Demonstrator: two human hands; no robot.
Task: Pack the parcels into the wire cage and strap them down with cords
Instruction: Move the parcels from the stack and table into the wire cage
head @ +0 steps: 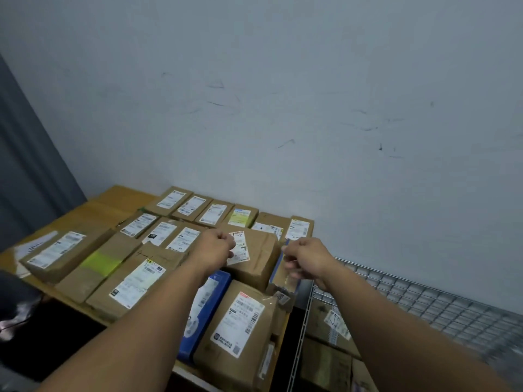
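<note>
Fingers (230, 244) of our left hand (218, 247) are curled over the crumpled brown parcel (260, 258), and our right hand (307, 257) is curled at its right edge; we cannot tell whether either grips. The parcel lies between our hands on the table (119, 196), with the wire cage (424, 295) to the right, nearer our right hand.

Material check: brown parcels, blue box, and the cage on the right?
The brown parcels look like matte kraft cardboard: creased faces, white paper labels, some glossy tape. The blue box is probably printed carton with a slight sheen; a plastic wrap can't be ruled out. The wire cage is silver-grey metal grid, likely galvanised or plated steel.
</note>
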